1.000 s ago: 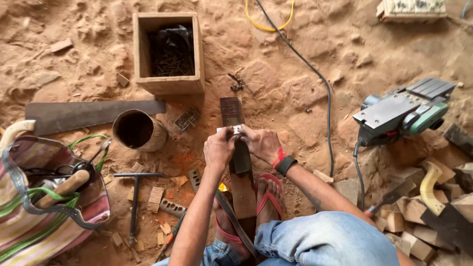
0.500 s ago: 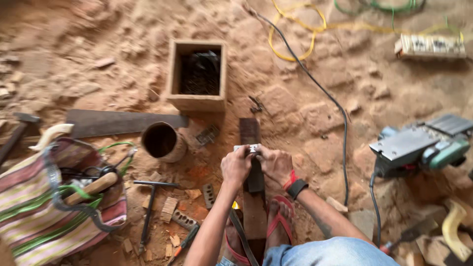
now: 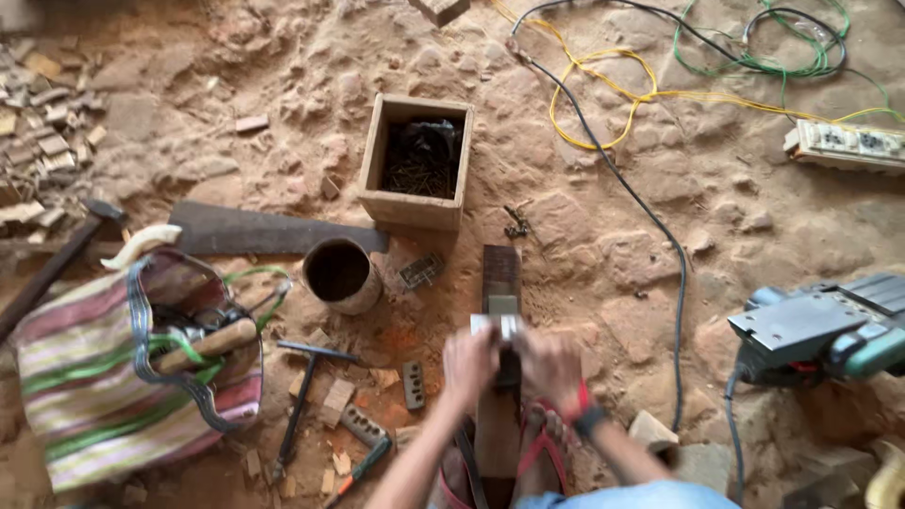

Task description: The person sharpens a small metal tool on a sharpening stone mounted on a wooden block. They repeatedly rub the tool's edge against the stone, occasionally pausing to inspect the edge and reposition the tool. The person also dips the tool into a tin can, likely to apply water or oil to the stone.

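My left hand (image 3: 469, 362) and my right hand (image 3: 551, 366) are side by side, both closed on a flat metal blade (image 3: 500, 324) that lies across a long dark stone block (image 3: 500, 283) on the sandy ground. The hands are blurred by motion. A watch and a red band sit on my right wrist. My foot in a red sandal (image 3: 537, 452) rests beside the near end of the block.
A wooden box of nails (image 3: 418, 160) stands beyond the block, with a round tin (image 3: 339, 273), a saw (image 3: 255, 231) and a striped tool bag (image 3: 113, 368) to the left. A hammer (image 3: 302, 401) lies near. An electric planer (image 3: 820, 325), cables and a power strip (image 3: 844, 143) lie right.
The view has tilted up and shifted, so the box and cables sit lower in frame. My hands have slid with the blade along the block and are now blurred.
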